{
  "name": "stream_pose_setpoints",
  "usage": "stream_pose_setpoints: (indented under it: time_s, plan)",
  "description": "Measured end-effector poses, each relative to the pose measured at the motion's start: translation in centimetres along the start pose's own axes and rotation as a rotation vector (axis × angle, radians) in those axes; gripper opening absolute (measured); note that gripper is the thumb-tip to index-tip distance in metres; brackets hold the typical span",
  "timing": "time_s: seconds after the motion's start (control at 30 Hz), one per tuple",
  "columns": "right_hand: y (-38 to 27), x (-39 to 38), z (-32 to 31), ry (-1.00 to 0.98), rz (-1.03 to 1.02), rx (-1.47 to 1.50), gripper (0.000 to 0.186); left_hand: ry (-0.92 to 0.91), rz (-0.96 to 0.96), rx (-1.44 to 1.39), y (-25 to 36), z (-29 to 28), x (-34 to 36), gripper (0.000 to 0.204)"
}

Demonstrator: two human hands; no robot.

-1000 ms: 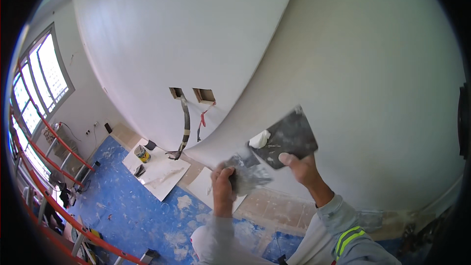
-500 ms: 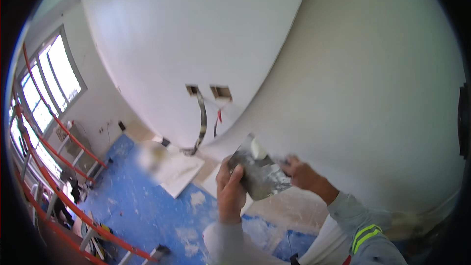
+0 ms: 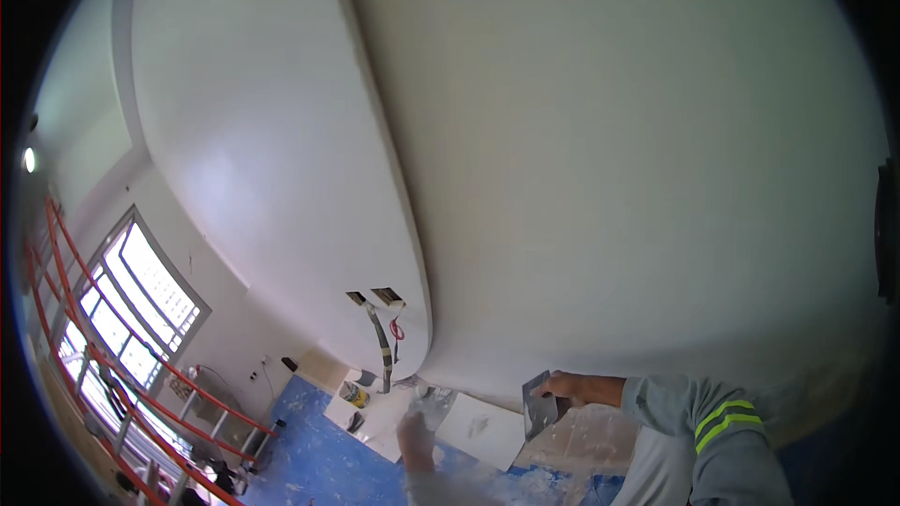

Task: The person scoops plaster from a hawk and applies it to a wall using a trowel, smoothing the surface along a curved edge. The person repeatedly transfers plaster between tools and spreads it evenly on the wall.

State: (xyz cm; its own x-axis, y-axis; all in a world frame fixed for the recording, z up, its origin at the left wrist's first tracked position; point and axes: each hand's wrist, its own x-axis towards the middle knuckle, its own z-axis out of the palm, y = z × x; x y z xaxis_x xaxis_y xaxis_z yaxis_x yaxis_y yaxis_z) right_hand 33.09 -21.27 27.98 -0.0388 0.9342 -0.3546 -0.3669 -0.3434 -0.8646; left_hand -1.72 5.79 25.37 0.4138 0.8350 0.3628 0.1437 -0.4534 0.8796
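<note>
My right hand [image 3: 568,388] grips the blade [image 3: 538,414] by the board's [image 3: 472,442] right corner; I'd steady it; left hand [image 3: 415,439] blurred, grip unclear.

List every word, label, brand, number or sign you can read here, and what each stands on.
No text can be read.
Small tub with a yellow band: any print is too small to read.
Dark flat blade in the right hand: no legible marking.
Greyish blade by the left hand: too blurred to tell.
</note>
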Motion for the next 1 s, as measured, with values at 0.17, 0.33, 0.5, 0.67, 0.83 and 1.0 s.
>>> stream_pose_setpoints:
  time_s: [0.17,0.33,0.5,0.67,0.83,1.0]
  plan:
    - [0.5,-1.3,-2.3,-0.03,-0.197,0.122,0.064,-0.018,-0.099,-0.693,6.2,10.2,-1.7,0.032]
    - [-3.3,-4.3,0.4,-0.382,0.01,0.125,0.061,-0.008,-0.132,-0.702,11.3,10.3,-4.2,0.042]
    - [-3.4,-5.4,2.4,-0.396,-0.171,0.149,0.057,0.012,-0.07,-1.05,14.0,10.6,-4.4,0.046]
    - [-2.6,-4.4,1.4,-0.342,-0.32,-0.063,0.053,-0.036,0.122,-0.698,18.7,9.9,-0.1,0.032]
    - [-1.8,-4.5,-1.9,-0.095,-0.065,-0.432,0.05,0.023,0.135,-0.908,17.7,10.9,-0.1,0.039]
    - [-1.6,-4.9,-1.2,0.114,0.131,-0.72,0.049,0.093,-0.024,-1.09,14.4,12.5,-3.7,0.038]
